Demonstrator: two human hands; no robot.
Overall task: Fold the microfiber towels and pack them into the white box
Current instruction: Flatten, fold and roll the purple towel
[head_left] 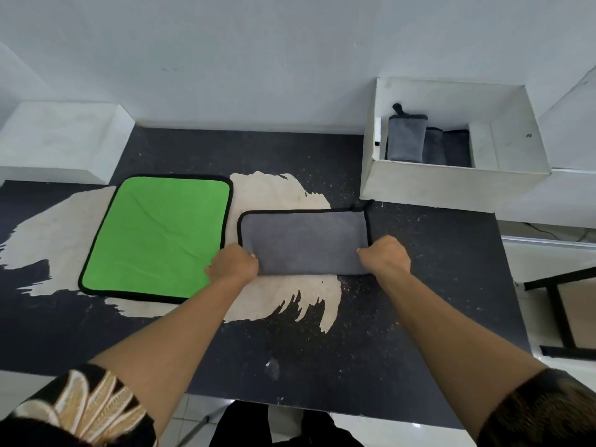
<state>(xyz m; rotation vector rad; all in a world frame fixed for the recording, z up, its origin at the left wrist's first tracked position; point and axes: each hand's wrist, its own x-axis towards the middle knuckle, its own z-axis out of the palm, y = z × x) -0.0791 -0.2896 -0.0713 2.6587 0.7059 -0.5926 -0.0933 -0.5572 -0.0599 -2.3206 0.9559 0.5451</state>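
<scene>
— Where's the gray towel (304,240)?
— Folded, mid-desk (419,301). The left hand (233,264) and right hand (385,256) each grip 1 near corner.
— The rest?
— Green towel (158,237) lies flat at its 9 o'clock. White box (451,185) at 1 o'clock, folded towels (406,140) inside.

Two unpacked towels (158,237) (304,241), one white box (451,185)

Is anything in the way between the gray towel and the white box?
Nothing visible lies between them. The left hand and right hand grip the gray towel, and only bare table separates it from the white box. It must go over the box's near wall; folded towels inside fill its left part.
</scene>
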